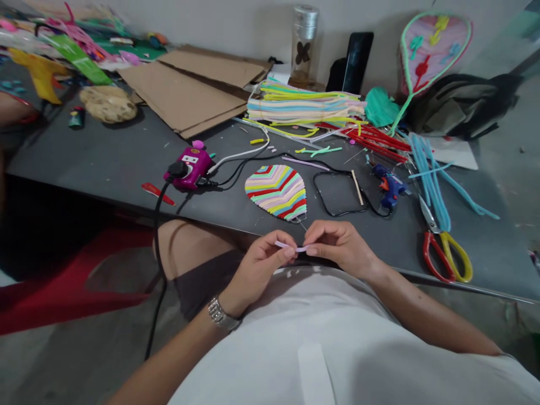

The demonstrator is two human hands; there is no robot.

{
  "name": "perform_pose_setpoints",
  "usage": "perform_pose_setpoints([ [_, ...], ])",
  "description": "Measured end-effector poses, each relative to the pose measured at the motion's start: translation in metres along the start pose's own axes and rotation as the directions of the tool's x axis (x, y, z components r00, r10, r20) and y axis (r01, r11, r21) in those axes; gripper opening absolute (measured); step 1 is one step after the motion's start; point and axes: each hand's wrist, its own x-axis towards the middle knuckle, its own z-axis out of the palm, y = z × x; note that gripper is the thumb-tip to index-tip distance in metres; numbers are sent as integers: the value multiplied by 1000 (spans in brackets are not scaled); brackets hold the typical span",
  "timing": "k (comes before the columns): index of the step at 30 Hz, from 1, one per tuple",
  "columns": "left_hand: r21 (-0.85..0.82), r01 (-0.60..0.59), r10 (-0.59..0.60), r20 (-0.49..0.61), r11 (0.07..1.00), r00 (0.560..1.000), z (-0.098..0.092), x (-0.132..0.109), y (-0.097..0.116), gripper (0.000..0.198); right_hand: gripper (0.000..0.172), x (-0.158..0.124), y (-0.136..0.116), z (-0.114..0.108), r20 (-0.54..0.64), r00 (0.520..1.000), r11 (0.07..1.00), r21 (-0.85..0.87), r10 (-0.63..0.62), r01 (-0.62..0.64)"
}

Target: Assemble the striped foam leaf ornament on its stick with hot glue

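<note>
Between my two hands is a short piece of lilac pipe cleaner. My left hand pinches it near its left end, which sticks out past the thumb. Thumb and fingers of my right hand grip the other end. Both hands are at the table's front edge, close to my white shirt. Just beyond them lies a leaf-shaped panel covered in striped rows of coloured pipe cleaner, with thin wire at its lower tip. A lilac strip lies behind the panel.
Right of the panel are a blue glue gun and scissors. Pipe cleaner bundles lie at the back, beside cardboard. A purple power adapter stands left, its black cord hanging over the edge. Another person's arm shows far left.
</note>
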Motion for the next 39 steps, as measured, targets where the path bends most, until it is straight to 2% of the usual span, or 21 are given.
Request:
perform_pose_setpoints([
  [3,-35,-11,11,1,999,1000,-2,1,0,28,20,5,1,-2,65,995,982,168,74,-84],
  [7,34,-66,64,60,997,996,-1,1,5,29,24,10,4,-2,104,985,945,284,139,-164],
  [13,160,-134,107,170,978,980,5,0,17,26,26,12,3,-2,147,978,941,283,149,-186],
  [18,222,-183,135,213,958,968,8,1,19,24,26,13,3,-5,197,970,953,239,141,-186],
  [29,302,-187,187,29,935,982,12,6,12,18,31,5,1,-11,85,971,934,266,222,-237],
  [39,368,-198,195,45,909,980,14,5,9,15,32,3,-2,-7,54,973,954,190,226,-232],
])
